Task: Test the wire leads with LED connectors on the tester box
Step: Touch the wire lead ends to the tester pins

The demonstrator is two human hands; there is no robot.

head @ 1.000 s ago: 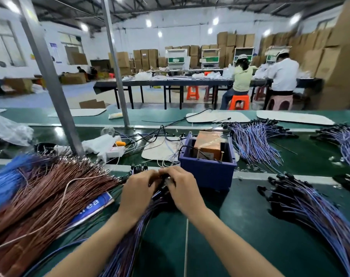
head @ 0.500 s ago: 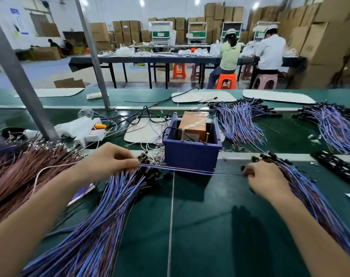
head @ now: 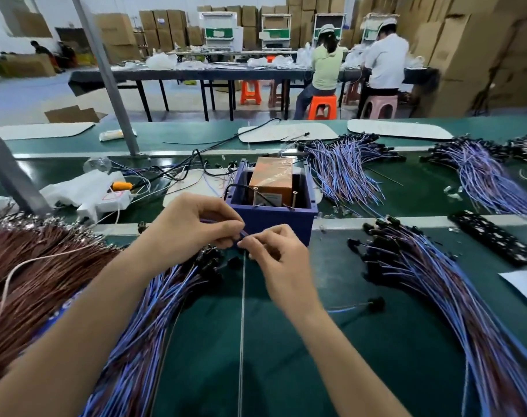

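Left hand (head: pixel 193 227), right hand (head: pixel 274 254): both curled, fingertips pinching 1 blue wire lead (head: pixel 226 225), just in front of tester box (head: pixel 271 219), above near bundle (head: pixel 154 311).
Risk, judged: lead snagging neighbouring strands on lifting; bare ends missing the box contacts, giving a false fail.
Surface: green table (head: pixel 286 356); brown wire heap (head: pixel 30 266) left, second bundle (head: pixel 436 281) right.
Room: warehouse, stacked cartons (head: pixel 466 55), 2 seated workers (head: pixel 326 64) behind.

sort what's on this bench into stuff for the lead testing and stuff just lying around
In the job: left hand and right hand pinching one wire lead; blue tester box; left lead pile; right lead pile.
Lying about: brown wire bundle; black perforated strip; white pad.
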